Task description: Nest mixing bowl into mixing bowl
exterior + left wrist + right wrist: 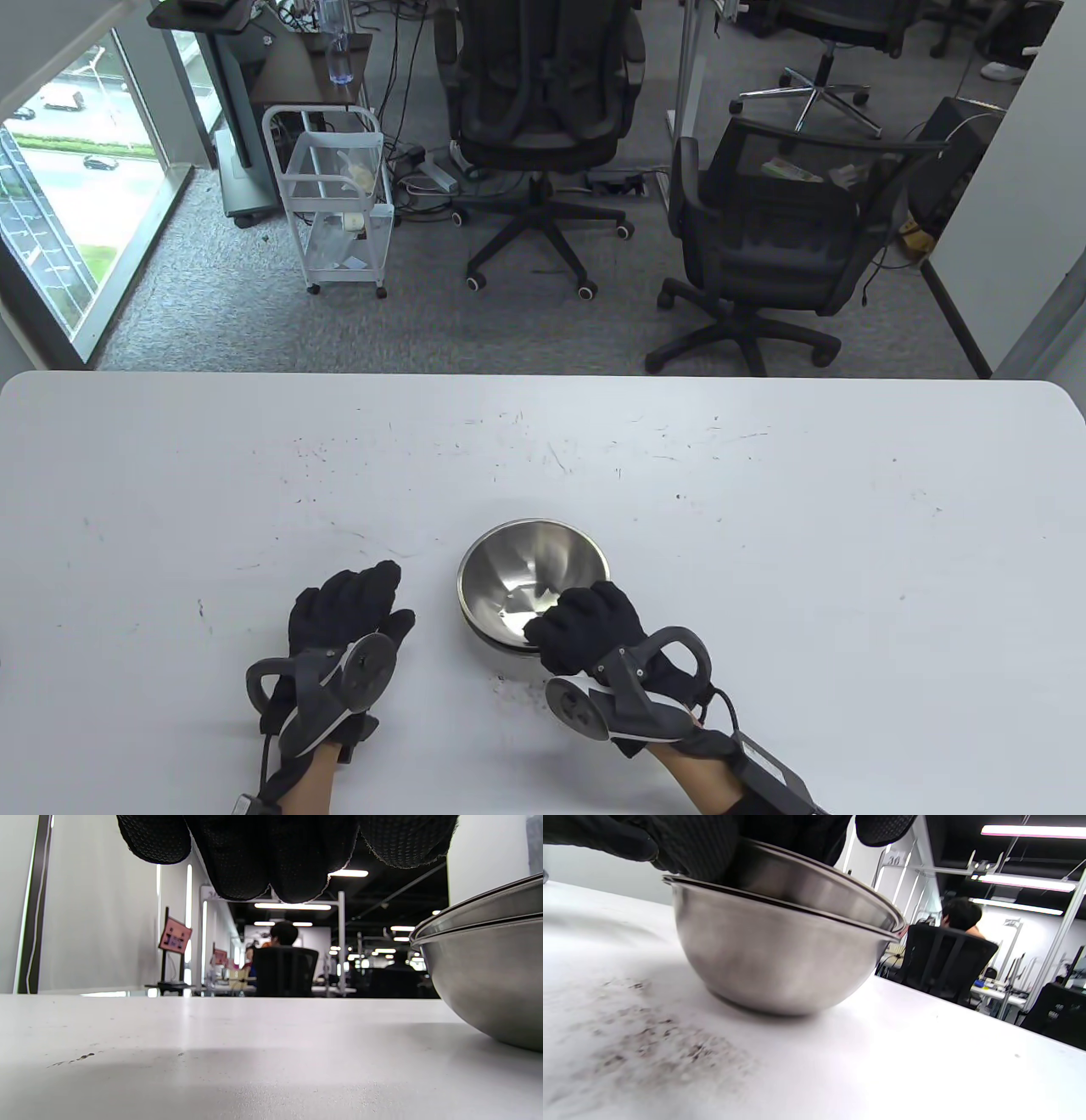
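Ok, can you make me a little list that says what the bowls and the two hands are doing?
inner bowl: sits tilted inside the outer one, near side raised
outer bowl: stands on the white table
right hand: grips the inner bowl's near rim
left hand: lies on the table left of the bowls, touching neither
nesting: inner bowl not yet settled flat

In the table view the right hand (585,628) covers the near rim of the inner bowl (534,573), and of the outer bowl (496,641) only a thin sliver shows beneath. The left wrist view cuts both bowls off at its right edge, and the left hand's fingers (271,857) at its top. Whether the right hand's fingers grip the rim cannot be told
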Demonstrator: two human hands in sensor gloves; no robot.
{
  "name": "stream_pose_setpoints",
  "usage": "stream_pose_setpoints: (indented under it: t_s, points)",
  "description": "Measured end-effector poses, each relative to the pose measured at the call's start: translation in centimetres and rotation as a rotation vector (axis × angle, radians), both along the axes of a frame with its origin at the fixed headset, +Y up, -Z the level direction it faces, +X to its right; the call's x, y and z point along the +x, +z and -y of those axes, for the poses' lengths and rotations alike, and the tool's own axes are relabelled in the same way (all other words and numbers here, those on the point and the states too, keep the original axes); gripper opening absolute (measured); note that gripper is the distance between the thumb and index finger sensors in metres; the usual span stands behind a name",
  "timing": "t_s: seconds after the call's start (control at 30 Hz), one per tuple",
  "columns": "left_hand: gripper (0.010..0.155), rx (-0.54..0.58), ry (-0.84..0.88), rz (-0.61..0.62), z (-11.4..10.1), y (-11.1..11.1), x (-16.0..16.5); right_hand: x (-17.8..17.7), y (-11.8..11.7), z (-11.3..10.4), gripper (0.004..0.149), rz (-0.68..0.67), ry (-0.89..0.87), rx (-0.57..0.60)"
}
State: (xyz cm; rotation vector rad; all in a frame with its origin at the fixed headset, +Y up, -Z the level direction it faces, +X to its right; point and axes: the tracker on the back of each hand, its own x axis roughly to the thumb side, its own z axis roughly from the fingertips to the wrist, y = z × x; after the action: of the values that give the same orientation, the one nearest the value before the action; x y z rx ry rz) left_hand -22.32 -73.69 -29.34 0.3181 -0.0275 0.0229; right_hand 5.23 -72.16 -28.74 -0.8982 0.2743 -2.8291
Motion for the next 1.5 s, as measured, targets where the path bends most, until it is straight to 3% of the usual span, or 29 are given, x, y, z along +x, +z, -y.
stream_pose_setpoints:
  t_s: [0.17, 0.43, 0.6, 0.87, 1.5]
  points:
    - [0.066, -0.006, 0.002, 0.002, 0.1, 0.0, 0.0, 0.1, -0.2, 0.2, 0.033, -0.008, 0.017, -0.067]
    - [0.066, -0.015, -0.003, 0.005, 0.1, -0.1, 0.1, 0.3, 0.2, 1.2, 0.032, 0.0, -0.003, -0.052]
    - [0.066, -0.018, -0.006, 0.008, 0.2, -0.1, 0.2, 1.1, 0.5, 1.0, 0.039, 0.035, -0.05, -0.003]
    - [0.066, -0.014, -0.017, 0.017, 0.2, -0.1, 0.4, 3.7, 0.5, 0.0, 0.048, 0.135, -0.121, 0.087]
    - [0.066, -0.015, -0.045, 0.019, 0.4, -0.1, 0.8, 9.8, 0.8, 0.6, 0.053, 0.324, -0.204, 0.101]
